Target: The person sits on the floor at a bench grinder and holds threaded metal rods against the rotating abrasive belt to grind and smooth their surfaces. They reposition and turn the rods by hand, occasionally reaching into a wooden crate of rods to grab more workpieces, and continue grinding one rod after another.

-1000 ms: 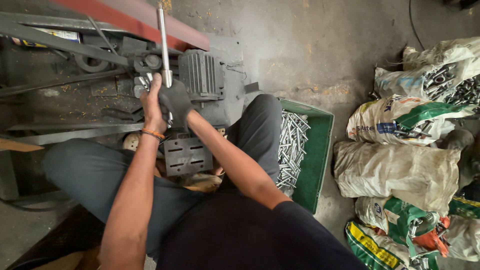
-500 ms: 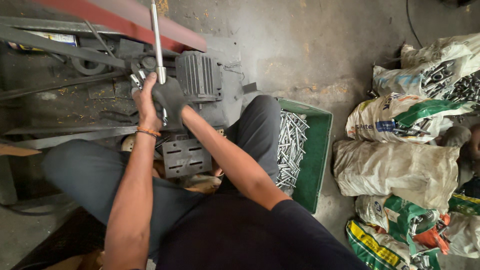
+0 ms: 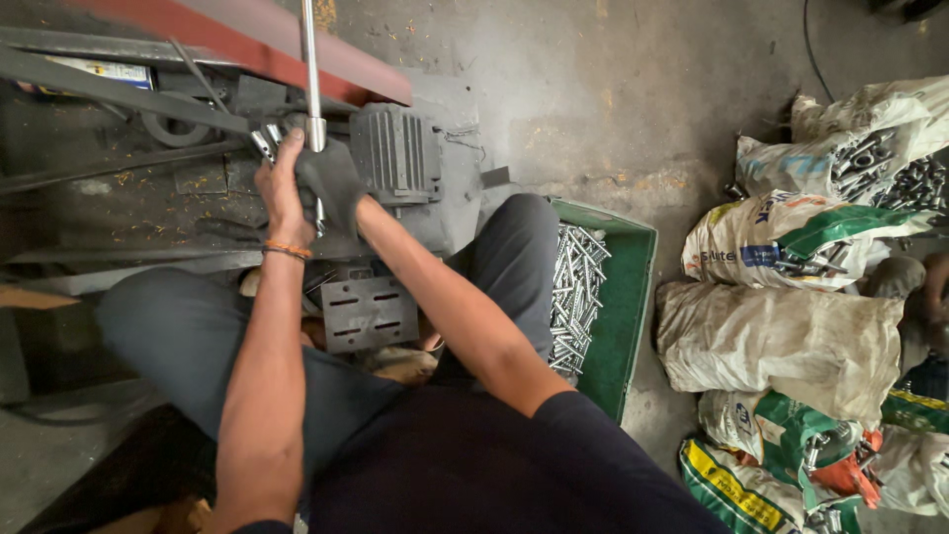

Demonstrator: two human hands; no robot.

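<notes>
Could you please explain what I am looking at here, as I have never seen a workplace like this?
The picture comes from a camera on the person's head, looking down over their own arms and knees; they sit on a concrete floor in a workshop. There is no robot, only two hands. The left hand, bare with an orange wristband, and the right hand, in a dark glove, both close around a long shiny metal rod that stands upright in front of a grey ribbed motor. A slotted metal plate lies between the knees. Beside the right knee is a green crate of short silvery metal pieces. Further right lie woven sacks, some showing more metal parts.
</notes>
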